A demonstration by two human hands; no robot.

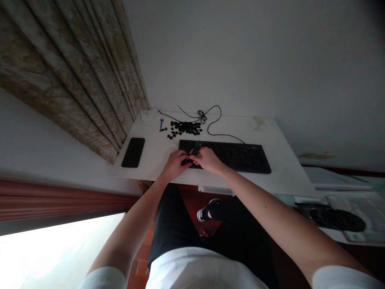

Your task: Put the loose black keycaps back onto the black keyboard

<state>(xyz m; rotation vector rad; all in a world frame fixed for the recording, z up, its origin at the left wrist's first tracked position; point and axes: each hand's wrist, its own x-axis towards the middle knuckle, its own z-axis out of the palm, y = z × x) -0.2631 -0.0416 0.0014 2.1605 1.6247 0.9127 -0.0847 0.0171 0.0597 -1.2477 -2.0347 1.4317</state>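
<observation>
A black keyboard [240, 156] lies across the white desk in front of me. My right hand [209, 159] is closed around a slim dark-handled tool [196, 148], held at a slant over the keyboard's left part; its thin tip points down toward my left fingers. My left hand [176, 163] grips the keyboard's left front corner, thumb and forefinger bent close to that tip. What lies right under the fingertips is too small and dark to make out. Beyond the keyboard is a heap of loose black keycaps [186, 127], several of them scattered to its left.
A blue tool [161, 125] lies left of the keycaps. A black phone [133, 152] rests near the desk's left edge. The keyboard's black cable [221, 134] loops along the back of the white desk [285, 160]. A patterned curtain [75, 60] hangs at the left.
</observation>
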